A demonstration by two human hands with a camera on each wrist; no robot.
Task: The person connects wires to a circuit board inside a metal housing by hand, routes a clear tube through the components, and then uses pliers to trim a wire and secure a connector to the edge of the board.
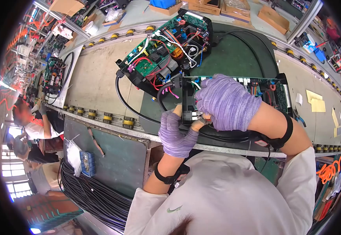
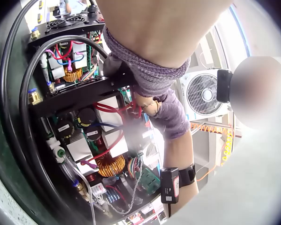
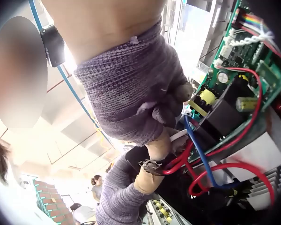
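Observation:
Both hands wear purple knit gloves with bare thumb tips. My left hand [image 1: 176, 135] grips the near corner of a black end panel [image 2: 79, 96] on an open electronics unit [image 1: 284, 92]. Reaching over that unit, my right hand [image 1: 229, 102] has curled fingers and pinches red wires [image 3: 180, 161] close inside the panel. The two thumbs are close together there, and the wire ends are hidden between them. A blue wire [image 3: 203, 157] runs beside the red ones. Within the unit, a copper-wound coil [image 2: 111, 165] and white blocks show in the left wrist view.
A second open unit [image 1: 170, 47] stands behind, on the green board [image 1: 221, 56]. Black cable [image 1: 123, 100] loops around the left side. Roller rails [image 1: 107, 117] edge the bench. Pliers [image 1: 299, 117] and yellow paper [image 1: 317, 103] lie to the right; a cable bundle [image 1: 96, 192] sits lower left.

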